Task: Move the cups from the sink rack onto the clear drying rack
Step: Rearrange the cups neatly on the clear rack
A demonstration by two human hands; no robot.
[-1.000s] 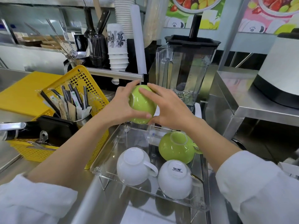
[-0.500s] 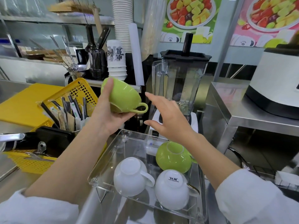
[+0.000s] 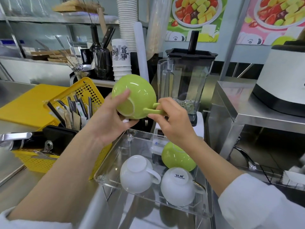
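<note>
A green cup [image 3: 134,95] is held in the air above the far end of the clear drying rack [image 3: 115,149], tilted with its base toward me. My left hand [image 3: 109,119] cradles its body from below. The fingers of my right hand [image 3: 171,119] pinch its handle. On the rack, bottoms up, sit two white cups, one [image 3: 137,173] on the left and one [image 3: 177,185] on the right. A second green cup [image 3: 177,157] lies behind them, partly hidden by my right wrist.
A yellow basket [image 3: 82,91] with utensils and a black-handled pan stands left of the rack. Behind the rack is a blender [image 3: 186,76]. A steel shelf with a white appliance [image 3: 283,80] is on the right. A wire sink rack [image 3: 272,172] shows at the right edge.
The green cup was held by my left hand alone half a second ago. My right hand has come up and taken its handle, and the cup has turned its base toward me.
</note>
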